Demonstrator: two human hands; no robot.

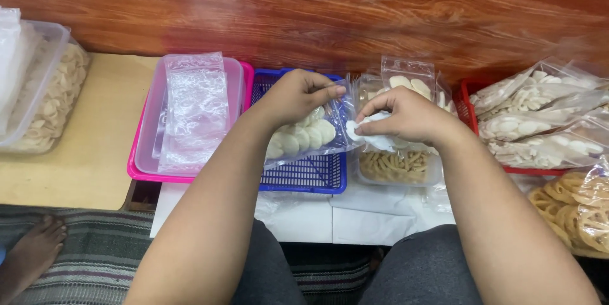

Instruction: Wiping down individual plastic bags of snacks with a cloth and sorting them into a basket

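1. Clear plastic bag point(311, 134) of pale round crackers is hanging over the blue basket point(311, 175), at twelve o'clock.
2. Left hand point(295, 96) is pinching its rim; right hand point(406, 115) is clutching crackers.
3. Light, slippery, probably brittle; gripping the rim seems safest.

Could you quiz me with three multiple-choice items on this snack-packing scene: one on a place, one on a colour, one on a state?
1. Where does the stack of empty clear bags lie?
A. in the pink tray
B. in the red basket
C. on the floor

2. What colour is the basket under the bag of round white crackers?
A. green
B. blue
C. yellow

3. What is the left hand doing?
A. resting flat on the table
B. hanging free in the air
C. pinching the cracker bag's top edge

Answers:
1. A, the bags sit inside the pink tray.
2. B, blue mesh shows below the bag.
3. C, its fingertips grip the plastic, while the right hand holds white pieces.
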